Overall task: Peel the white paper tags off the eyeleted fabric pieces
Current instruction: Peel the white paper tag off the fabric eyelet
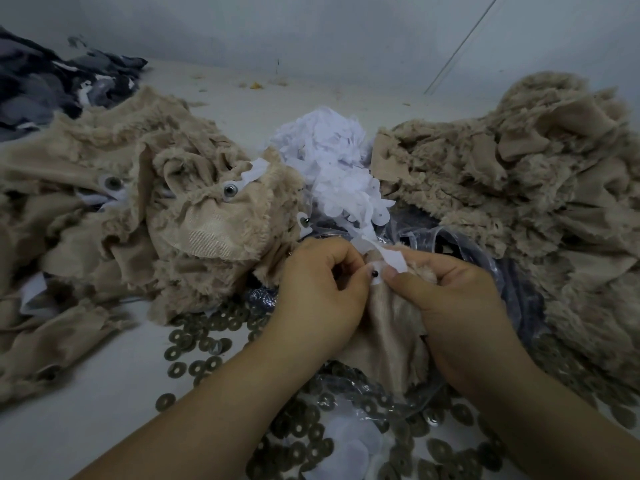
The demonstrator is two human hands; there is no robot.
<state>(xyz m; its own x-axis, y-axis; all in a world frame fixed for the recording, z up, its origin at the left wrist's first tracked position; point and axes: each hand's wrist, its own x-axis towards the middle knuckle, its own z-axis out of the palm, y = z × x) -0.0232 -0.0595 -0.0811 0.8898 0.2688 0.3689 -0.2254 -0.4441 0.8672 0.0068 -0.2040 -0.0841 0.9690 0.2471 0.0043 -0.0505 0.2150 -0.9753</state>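
white table (86,410) | washers (194,344) strewn | grey wall (311,29) behind

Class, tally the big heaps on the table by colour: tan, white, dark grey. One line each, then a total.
Tan furry fabric heaps: 2 (left, right)
White paper tag heap: 1
Dark grey fabric heap: 1
Total: 4

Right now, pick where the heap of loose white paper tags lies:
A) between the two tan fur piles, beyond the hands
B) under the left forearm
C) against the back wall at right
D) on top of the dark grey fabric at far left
A: the white tag heap sits in the gap between the left fur pile and the right fur pile, beyond both hands.
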